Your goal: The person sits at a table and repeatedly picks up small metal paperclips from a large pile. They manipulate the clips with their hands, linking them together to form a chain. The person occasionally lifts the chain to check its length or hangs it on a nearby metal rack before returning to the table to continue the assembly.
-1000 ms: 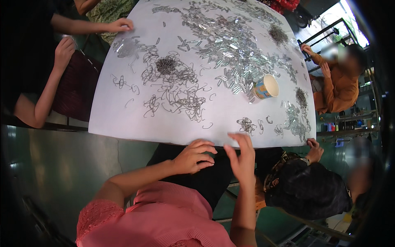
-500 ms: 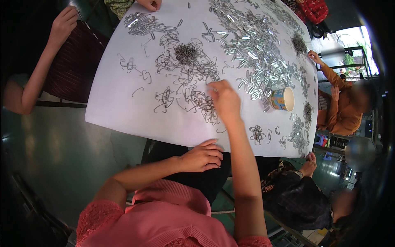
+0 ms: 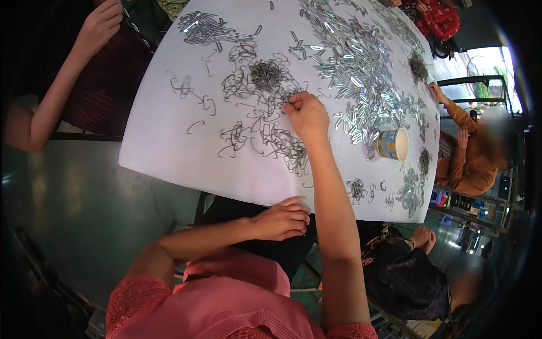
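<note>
My right hand reaches over the table among loose bent wire hooks. Its thumb and fingertips are pressed together at the edge of the hook pile; what they pinch, if anything, is too small to make out. My left hand lies at the table's near edge above my lap, palm down, fingers loosely stretched and holding nothing. Just beyond my right hand is a denser, darker clump of small wire pieces. To its right spreads a large heap of shiny flat metal clips.
A patterned paper cup stands right of the clip heap. Smaller piles of metal parts lie near the right edge of the white tabletop. Co-workers sit around it: a raised hand at left, an orange sleeve at right, dark clothing near right.
My right hand has moved slightly farther over the hooks, fingertips now pinched together. My left hand stays put. The near-right co-worker's hands have come together off the table edge.
</note>
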`<state>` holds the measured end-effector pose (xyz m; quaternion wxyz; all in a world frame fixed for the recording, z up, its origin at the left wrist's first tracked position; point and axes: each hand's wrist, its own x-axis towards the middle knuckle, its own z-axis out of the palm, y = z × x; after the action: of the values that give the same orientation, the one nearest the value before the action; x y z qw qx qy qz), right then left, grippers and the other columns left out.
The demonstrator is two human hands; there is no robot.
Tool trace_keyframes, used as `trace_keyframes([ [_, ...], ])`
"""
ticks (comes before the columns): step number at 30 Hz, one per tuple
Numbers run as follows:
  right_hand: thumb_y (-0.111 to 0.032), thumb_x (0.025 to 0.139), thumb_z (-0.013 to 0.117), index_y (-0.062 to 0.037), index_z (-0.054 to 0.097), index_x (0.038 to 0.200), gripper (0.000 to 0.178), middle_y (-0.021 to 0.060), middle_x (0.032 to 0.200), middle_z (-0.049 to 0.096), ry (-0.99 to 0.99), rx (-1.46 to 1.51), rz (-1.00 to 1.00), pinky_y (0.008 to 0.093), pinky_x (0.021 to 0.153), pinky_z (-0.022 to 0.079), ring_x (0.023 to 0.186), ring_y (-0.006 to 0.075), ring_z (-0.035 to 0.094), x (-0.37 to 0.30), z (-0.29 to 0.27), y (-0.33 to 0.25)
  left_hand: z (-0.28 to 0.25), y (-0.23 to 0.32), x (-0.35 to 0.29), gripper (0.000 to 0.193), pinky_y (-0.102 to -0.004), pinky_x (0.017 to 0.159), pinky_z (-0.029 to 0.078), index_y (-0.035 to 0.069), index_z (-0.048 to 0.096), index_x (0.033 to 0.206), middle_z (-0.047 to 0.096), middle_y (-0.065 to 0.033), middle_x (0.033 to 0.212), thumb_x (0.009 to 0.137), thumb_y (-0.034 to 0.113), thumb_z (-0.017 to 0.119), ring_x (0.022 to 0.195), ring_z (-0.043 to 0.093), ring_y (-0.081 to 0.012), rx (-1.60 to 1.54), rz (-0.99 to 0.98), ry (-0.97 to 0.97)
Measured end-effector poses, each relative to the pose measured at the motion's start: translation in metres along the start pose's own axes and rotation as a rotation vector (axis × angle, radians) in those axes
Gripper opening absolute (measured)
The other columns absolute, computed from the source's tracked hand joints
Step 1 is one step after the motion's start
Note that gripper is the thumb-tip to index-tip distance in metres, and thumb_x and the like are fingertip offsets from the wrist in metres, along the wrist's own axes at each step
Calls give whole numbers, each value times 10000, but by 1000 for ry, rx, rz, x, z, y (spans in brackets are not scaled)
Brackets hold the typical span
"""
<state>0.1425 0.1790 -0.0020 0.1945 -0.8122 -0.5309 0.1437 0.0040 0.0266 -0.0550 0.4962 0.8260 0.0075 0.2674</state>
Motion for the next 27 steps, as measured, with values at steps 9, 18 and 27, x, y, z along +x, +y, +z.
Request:
trace_keyframes([
  [9, -137, 753, 676, -72, 664, 794, 78, 113, 782, 687, 9, 14, -26, 415, 678, 524, 731, 306, 664, -10, -5, 8, -2, 1, 0, 67, -445, 1107, 306, 120, 666, 836, 627, 5, 956, 793, 152, 706, 1008, 577, -169, -28, -4, 20],
  [18, 11, 785, 652, -6, 555, 976, 214, 120, 835, 669, 92, 873, 18, 286, 598, 521, 725, 207, 683, -19, -7, 24, -2, 7, 4, 98, -454, 1096, 319, 116, 657, 861, 633, -9, 926, 790, 142, 720, 958, 601, -177, -54, -58, 49],
  [27, -15, 831, 656, -2, 472, 1096, 323, 95, 893, 618, 125, 1278, 223, 242, 582, 515, 766, 195, 669, -143, -86, 41, 4, 21, 10, 115, -427, 1000, 385, 91, 657, 853, 646, -34, 897, 767, 89, 735, 899, 612, -222, -20, -112, 162],
])
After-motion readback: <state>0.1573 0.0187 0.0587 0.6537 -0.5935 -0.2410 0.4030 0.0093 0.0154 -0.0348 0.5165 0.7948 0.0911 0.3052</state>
